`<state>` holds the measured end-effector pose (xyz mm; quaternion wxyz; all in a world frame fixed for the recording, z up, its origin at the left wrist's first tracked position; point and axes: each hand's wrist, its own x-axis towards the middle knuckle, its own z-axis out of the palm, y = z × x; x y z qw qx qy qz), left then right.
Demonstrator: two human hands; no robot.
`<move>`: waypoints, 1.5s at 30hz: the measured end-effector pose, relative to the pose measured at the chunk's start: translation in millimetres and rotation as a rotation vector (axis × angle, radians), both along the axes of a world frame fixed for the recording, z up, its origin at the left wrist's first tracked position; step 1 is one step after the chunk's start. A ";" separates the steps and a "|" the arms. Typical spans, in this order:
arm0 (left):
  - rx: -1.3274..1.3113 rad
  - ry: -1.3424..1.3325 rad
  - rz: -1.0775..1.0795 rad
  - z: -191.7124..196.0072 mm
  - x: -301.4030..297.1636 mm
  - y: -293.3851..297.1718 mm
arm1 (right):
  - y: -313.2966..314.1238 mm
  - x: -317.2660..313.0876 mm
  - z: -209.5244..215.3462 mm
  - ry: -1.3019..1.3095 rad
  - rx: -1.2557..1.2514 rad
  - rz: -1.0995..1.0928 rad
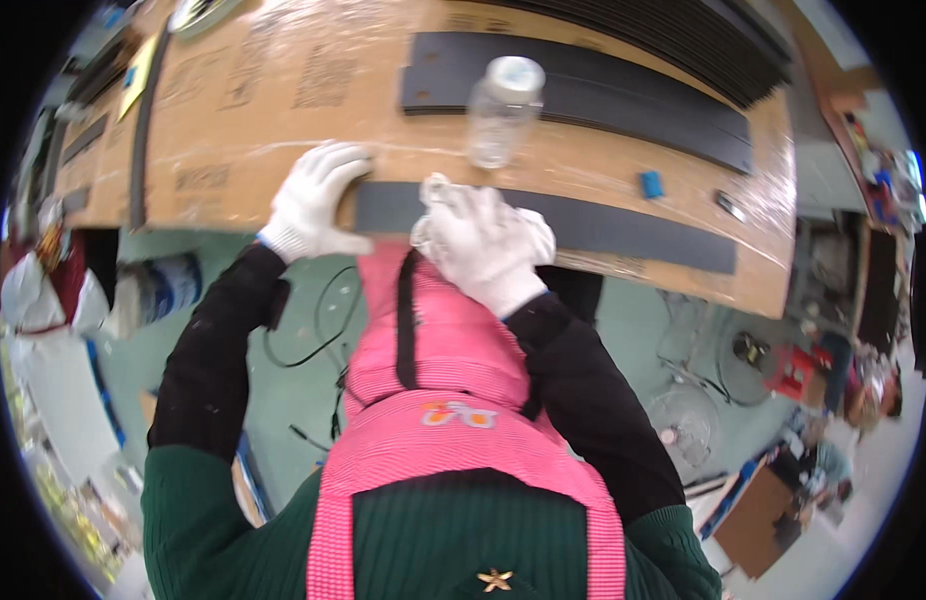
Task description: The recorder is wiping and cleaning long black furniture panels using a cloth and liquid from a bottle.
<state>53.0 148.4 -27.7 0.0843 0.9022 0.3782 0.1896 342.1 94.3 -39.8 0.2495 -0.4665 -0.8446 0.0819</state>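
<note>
Mid-frame, the right hand (491, 240) curls round a cloth (426, 232) on the strip (633, 233), the left hand (318, 200) spread wide, empty, by its end

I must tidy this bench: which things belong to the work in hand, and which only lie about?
Likely for the job: dark strip, apparent white cloth under right hand, stacked dark strips.

Likely lying about: blue block, yellow paper, bottle (role unclear).

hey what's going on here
A person's gloved right hand holds what looks like a bunched white cloth on a flat dark strip at the near edge of the table. The left hand, open, is at the strip's left end. A clear bottle stands just beyond, with more dark strips behind.
</note>
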 end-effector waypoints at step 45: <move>-2.576 -0.408 -0.230 18.4 190.3 -59.6 | -85.6 205.5 61.2 -0.151 -0.077 -0.702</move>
